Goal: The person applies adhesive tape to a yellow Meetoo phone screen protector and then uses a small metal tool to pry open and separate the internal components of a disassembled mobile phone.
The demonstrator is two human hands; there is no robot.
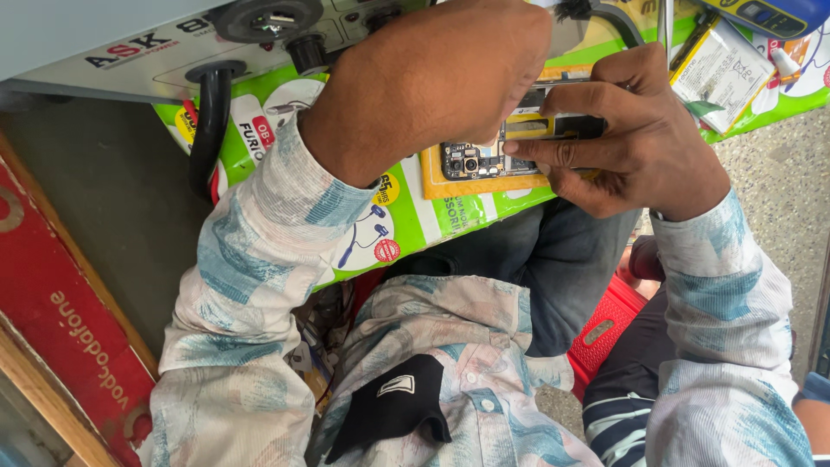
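The right hand (644,143) has its fingers (553,149) clamped along the edge of an opened phone (506,147), the index lying across its bare circuit board beside the camera lenses; the left hand (441,78) is bunched into a closed grip just above the same phone, its fingertips hidden behind the knuckles, so whether it pinches a tool I cannot tell; the phone lies on an orange pad (450,183), which rests on a green printed mat (406,220) covering the desk; a grey machine (173,43) with a black cable (207,121) stands at the far edge; a flat battery pack (722,73) lies on the mat to the right, well apart from the phone; a red board (60,320) leans at the left; a red stool (605,324) shows below the knees.
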